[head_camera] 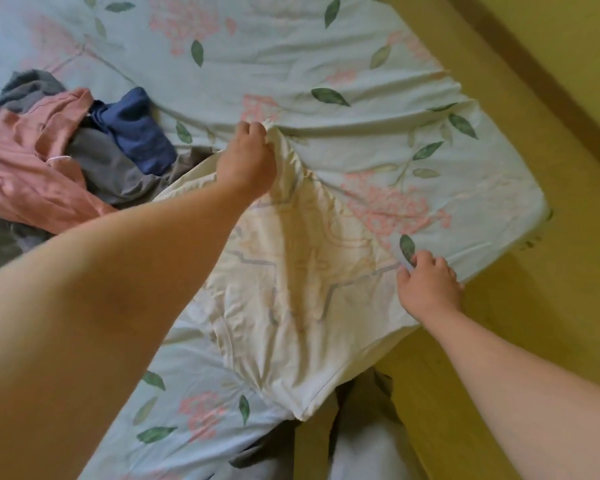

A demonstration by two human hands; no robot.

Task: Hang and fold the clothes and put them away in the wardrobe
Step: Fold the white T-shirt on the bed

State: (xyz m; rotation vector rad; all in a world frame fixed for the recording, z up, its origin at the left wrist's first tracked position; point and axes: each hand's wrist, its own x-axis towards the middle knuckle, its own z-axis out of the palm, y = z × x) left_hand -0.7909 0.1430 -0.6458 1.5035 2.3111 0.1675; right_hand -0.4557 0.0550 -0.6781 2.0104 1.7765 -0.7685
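A cream-coloured garment point(291, 278) with faint grey and orange printed lines lies spread on the bed near its corner. My left hand point(248, 157) pinches its far edge with curled fingers, the cloth bunching up beside them. At the bed's right edge, my right hand point(428, 285) grips the garment's near right corner. The lower part of the garment hangs over the edge of the mattress.
The bed carries a pale blue sheet point(326, 64) with pink flowers and green leaves. A heap of clothes lies at the left: a pink garment point(32, 161), a navy one point(136, 129) and grey ones point(108, 168). Yellow floor point(534, 306) runs along the right.
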